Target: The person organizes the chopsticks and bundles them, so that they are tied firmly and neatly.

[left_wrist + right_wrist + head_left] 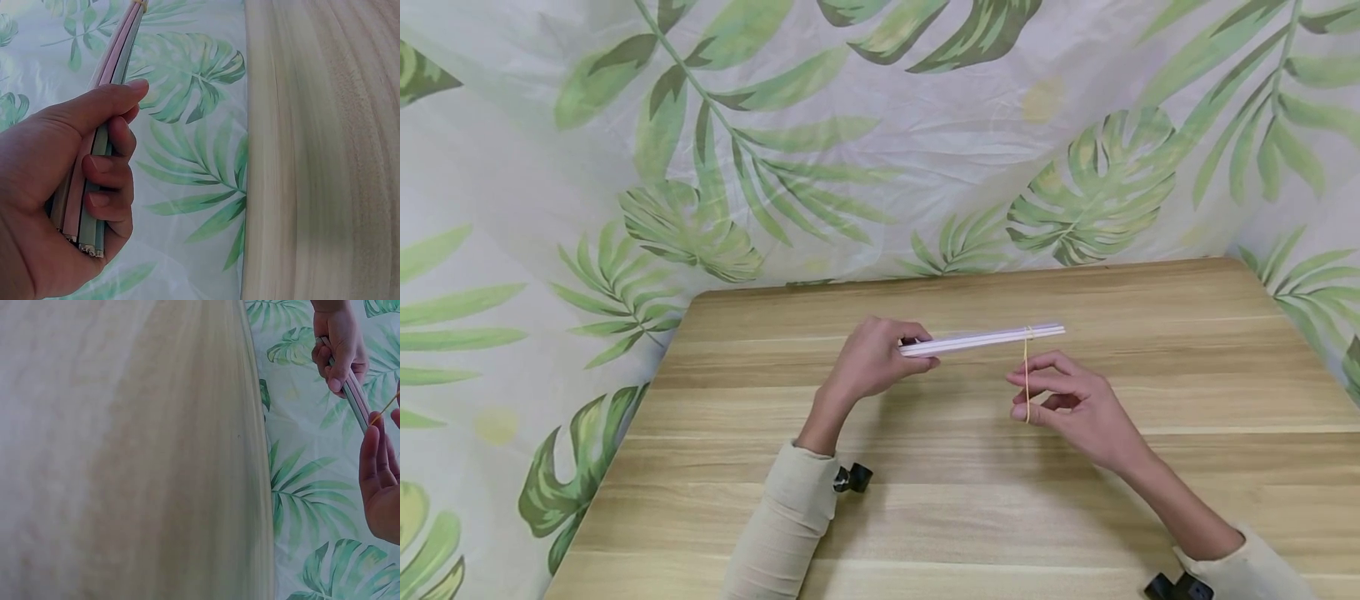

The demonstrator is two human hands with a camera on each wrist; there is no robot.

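My left hand point(871, 360) grips one end of a bundle of long thin strips point(973, 341), held up over the table. In the left wrist view, the bundled strips point(115, 56) look pale pink, green and whitish, with the thumb across them and fingers curled round behind. A thin yellow rubber band point(1027, 379) is looped round the bundle near its far end and stretches down to my right hand point(1078, 408). Thumb and fingers of that hand hold the stretched loop below the bundle. At the right wrist view's edge, the right hand point(382, 494) is partly cut off.
A wood-grain table point(925, 517) lies beneath both hands. Behind it hangs a pale cloth point(940, 125) with green leaf prints, which also runs down the left side. Dark wrist cameras point(853, 477) sit at both sleeve cuffs.
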